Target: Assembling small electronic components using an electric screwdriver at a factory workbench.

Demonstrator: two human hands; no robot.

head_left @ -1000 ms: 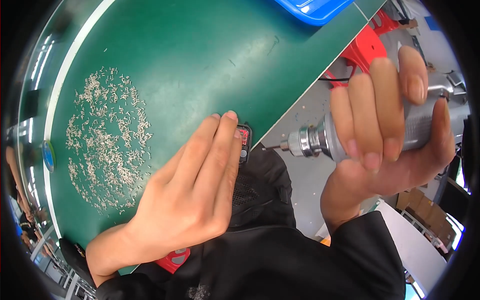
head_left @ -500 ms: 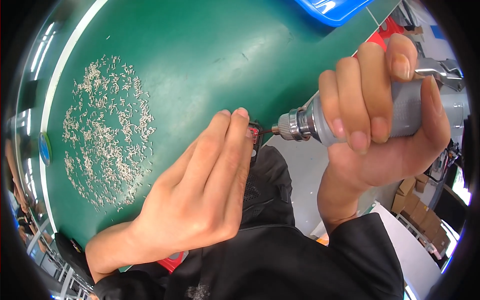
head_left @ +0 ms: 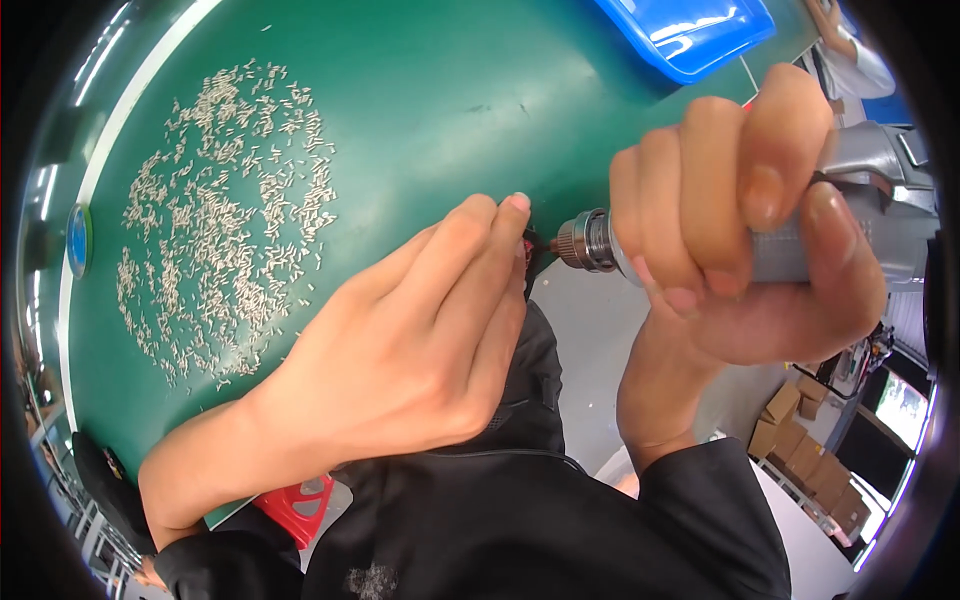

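Both hands working at the near edge of a green table mat (head_left: 420, 110). Right hand (head_left: 740, 240) clenching tight around the grey barrel of a powered screwdriver (head_left: 860, 220), all four fingers wrapped over the top and thumb pressing underneath. Metal chuck (head_left: 585, 240) of the screwdriver pointing left, its tip meeting a small red-and-black part (head_left: 527, 248) right at the mat's edge. Left hand (head_left: 410, 350) lying palm-down over that part, fingers closed together and covering most of it; gripping or merely pressing it, impossible to tell, with only a sliver showing beside the fingertips (head_left: 515, 205). Lying loose on the mat, well to the left of the hands, a wide scatter of small silver screws (head_left: 225, 210). Sitting at the far edge of the mat, a blue plastic tray (head_left: 690, 30). Showing below the left forearm, a red stool (head_left: 300, 505). Stacked on the floor at lower right, cardboard boxes (head_left: 800, 440).
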